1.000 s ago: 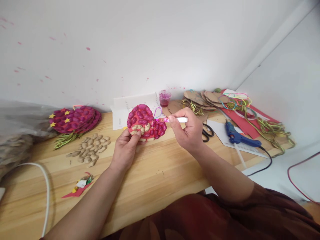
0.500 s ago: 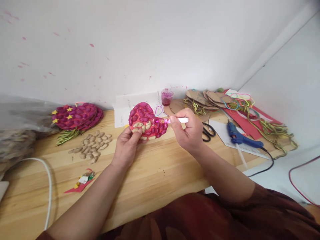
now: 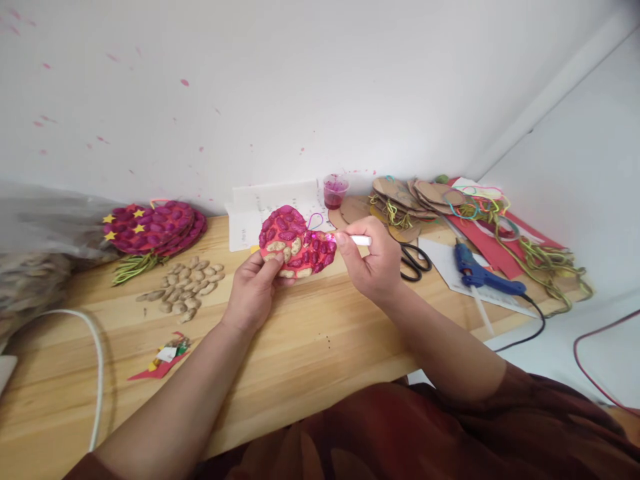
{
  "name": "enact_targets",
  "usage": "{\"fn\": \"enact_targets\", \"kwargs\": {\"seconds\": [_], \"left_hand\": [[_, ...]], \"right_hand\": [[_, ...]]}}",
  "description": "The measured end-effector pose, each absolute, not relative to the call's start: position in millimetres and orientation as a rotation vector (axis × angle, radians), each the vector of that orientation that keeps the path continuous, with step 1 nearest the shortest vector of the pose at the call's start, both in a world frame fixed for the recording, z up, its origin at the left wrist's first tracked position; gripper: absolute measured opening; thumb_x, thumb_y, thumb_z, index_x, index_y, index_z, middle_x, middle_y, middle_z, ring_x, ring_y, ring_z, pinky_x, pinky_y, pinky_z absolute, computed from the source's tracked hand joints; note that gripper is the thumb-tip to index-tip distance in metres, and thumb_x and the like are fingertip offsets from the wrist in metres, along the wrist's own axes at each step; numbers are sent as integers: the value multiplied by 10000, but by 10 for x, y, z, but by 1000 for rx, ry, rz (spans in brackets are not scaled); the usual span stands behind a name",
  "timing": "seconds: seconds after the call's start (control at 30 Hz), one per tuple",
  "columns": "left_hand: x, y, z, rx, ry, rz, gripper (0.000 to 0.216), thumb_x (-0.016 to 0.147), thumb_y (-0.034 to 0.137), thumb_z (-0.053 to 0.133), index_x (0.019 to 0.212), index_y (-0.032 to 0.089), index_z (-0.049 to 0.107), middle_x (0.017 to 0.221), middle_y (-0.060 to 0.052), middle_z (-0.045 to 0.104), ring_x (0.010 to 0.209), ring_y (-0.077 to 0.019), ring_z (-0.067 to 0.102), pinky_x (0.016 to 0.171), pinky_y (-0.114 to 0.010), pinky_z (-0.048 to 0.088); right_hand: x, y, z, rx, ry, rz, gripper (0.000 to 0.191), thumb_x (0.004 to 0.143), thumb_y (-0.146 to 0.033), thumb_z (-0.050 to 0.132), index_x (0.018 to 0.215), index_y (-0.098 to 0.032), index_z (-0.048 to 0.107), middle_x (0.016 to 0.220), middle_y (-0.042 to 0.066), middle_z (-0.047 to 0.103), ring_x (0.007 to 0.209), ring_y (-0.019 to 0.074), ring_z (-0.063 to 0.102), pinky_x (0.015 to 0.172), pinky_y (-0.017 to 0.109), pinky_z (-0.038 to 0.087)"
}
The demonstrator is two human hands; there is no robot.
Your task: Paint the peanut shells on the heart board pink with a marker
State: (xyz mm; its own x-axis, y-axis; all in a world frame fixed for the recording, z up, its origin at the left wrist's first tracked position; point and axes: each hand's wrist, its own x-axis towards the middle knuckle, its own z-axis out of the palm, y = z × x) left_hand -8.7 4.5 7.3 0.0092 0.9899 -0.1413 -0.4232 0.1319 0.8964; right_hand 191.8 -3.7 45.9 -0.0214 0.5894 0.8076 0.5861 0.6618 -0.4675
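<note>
The table [image 3: 300,380] stretched on the near side of the cup [image 3: 335,192] and could take any drip from above. The paper [image 3: 243,230], left of the cup, might catch spatter if the wet tip flicked. The gourd [image 3: 283,219] was held up, nearer the person than the cup and to its left. The left hand [image 3: 253,287] had only its left end pinched between thumb and fingers, so a hard push at the other end might tip or bend it. The right hand [image 3: 373,260], near and right of the cup, was closed around the brush [image 3: 361,241], whose tip seemed to touch the gourd; too heavy a load of colour could run. The tan nuts [image 3: 275,247] sat beside the left thumb, which might smear wet paint or knock one loose.
</note>
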Motion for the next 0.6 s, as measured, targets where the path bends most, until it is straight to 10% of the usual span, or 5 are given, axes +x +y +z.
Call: {"fn": "enact_targets", "kwargs": {"seconds": [0.6], "left_hand": [[-105, 76, 88, 657, 955, 1300, 349, 603, 325, 937, 814, 134, 736, 772, -17, 711, 607, -104, 607, 483, -187, 533]], "right_hand": [[1878, -72, 458, -915, -1729, 47, 66, 956, -207, 631, 899, -229, 606, 802, -6, 685, 754, 147, 615, 712, 320, 488]]}}
